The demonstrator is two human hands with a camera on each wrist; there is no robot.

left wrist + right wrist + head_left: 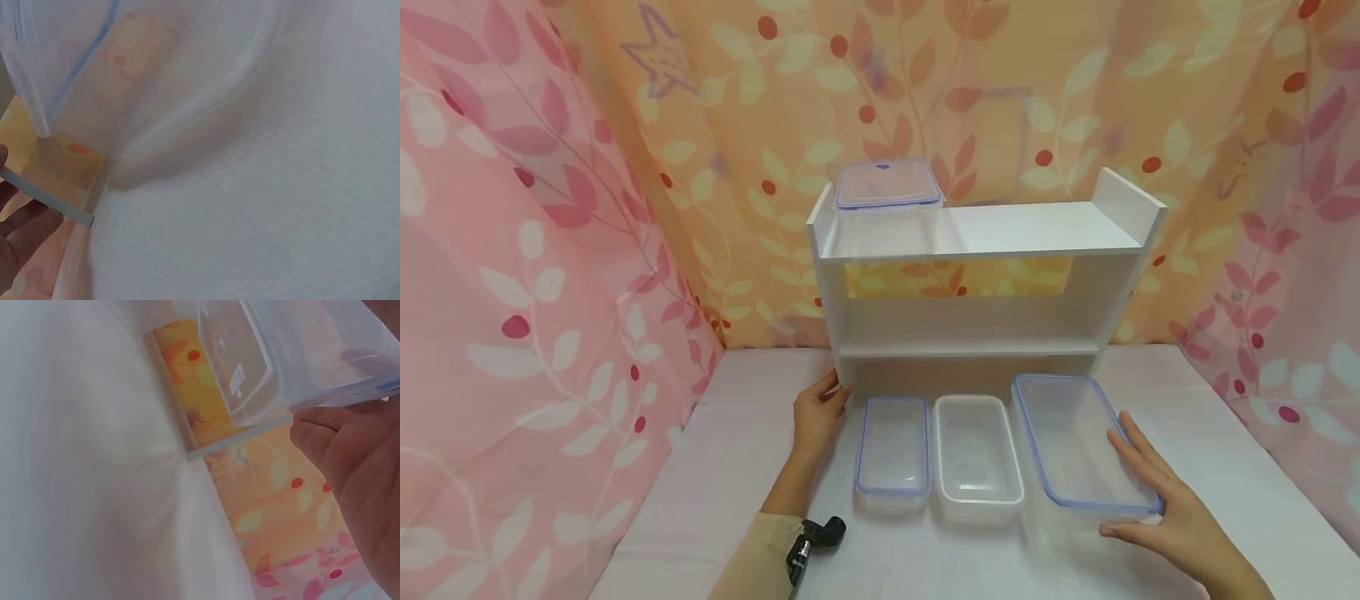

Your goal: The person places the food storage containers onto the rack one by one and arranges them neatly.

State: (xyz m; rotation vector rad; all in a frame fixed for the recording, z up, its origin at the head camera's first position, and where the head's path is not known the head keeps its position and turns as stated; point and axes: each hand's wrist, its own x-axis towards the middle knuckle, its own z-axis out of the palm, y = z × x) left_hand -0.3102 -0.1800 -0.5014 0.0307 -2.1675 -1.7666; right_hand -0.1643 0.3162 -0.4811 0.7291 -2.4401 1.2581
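A white two-tier shelf [970, 325] stands at the back of the table. My left hand [818, 417] pinches the lower front edge of its left side panel; in the left wrist view, fingers [37, 225] lie on one side of the panel and the thumb tip on the other. My right hand [1180, 508] holds a large clear food container [1075, 442] with a blue-rimmed lid by its right side. In the right wrist view its base, with a white sticker, shows and seems raised off the table.
Between the hands stand a smaller blue-rimmed container [892, 450] and a white-rimmed one [977, 454], side by side before the shelf. Another blue-rimmed container [887, 187] sits on the top tier at the left. Leaf-patterned curtains [760, 125] surround the white-covered table [715, 500].
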